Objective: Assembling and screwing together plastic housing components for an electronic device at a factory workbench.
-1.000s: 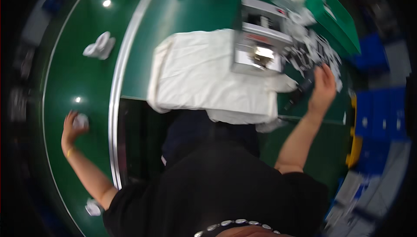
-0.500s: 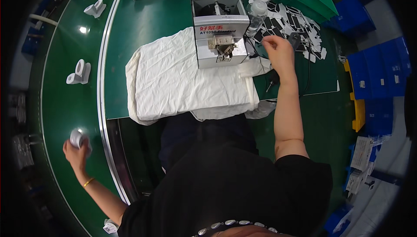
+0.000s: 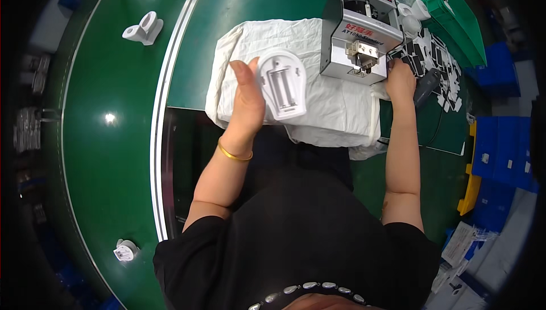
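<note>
My left hand (image 3: 248, 96) grips a white toilet-shaped plastic piece (image 3: 282, 85) above the white cloth (image 3: 239, 42). Its underside is turned up and shows an open battery compartment with metal contacts. My right hand (image 3: 401, 82) is down on the table, close against the right side of a silver-grey machine (image 3: 364, 28). The fingers there are bent and partly hidden, and what they hold, if anything, cannot be made out. A dark grey hand tool (image 3: 426, 87) lies just right of that hand.
Black and white flat parts (image 3: 438, 62) lie scattered at the right, before a green crate (image 3: 455, 20). More white toilet-shaped pieces (image 3: 149, 27) stand on the green surface (image 3: 102, 156) at left, beyond a white rail (image 3: 162, 88). Blue bins (image 3: 500, 151) are far right.
My left hand has brought the white piece from the left surface over to the cloth. My right hand has lowered beside the machine. The whole view has shifted.
</note>
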The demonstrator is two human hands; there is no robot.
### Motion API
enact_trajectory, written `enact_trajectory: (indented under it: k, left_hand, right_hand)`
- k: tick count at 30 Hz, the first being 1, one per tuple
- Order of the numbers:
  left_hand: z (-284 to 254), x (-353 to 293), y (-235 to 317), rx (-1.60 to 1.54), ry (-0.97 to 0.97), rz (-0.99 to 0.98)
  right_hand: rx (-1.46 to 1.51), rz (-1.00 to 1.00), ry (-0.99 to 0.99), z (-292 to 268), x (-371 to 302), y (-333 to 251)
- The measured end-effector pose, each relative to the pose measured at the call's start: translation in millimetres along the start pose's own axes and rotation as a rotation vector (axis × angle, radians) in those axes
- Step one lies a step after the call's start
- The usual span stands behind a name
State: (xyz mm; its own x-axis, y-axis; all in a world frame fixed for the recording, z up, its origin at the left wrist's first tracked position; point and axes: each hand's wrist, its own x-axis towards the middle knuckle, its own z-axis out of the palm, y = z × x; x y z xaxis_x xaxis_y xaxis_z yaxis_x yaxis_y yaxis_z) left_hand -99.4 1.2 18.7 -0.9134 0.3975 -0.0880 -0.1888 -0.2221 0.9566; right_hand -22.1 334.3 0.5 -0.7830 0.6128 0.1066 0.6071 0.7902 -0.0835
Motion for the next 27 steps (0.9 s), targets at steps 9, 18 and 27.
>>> enact_trajectory:
  k: [9, 18, 27]
  left_hand:
    - [18, -19, 2, -0.222, -0.145, -0.149]
    - [28, -47, 33, -0.178, -0.292, -0.164]
    - [17, -22, -9, -0.043, -0.283, -0.212]
  right_hand:
    - [0.295, 0.107, 0.080, 13, 3, 14]
    - [0.478, 0.150, -0.028, -10, -20, -2]
    - [1.041, 0.068, 0.337, -77, -75, -17]
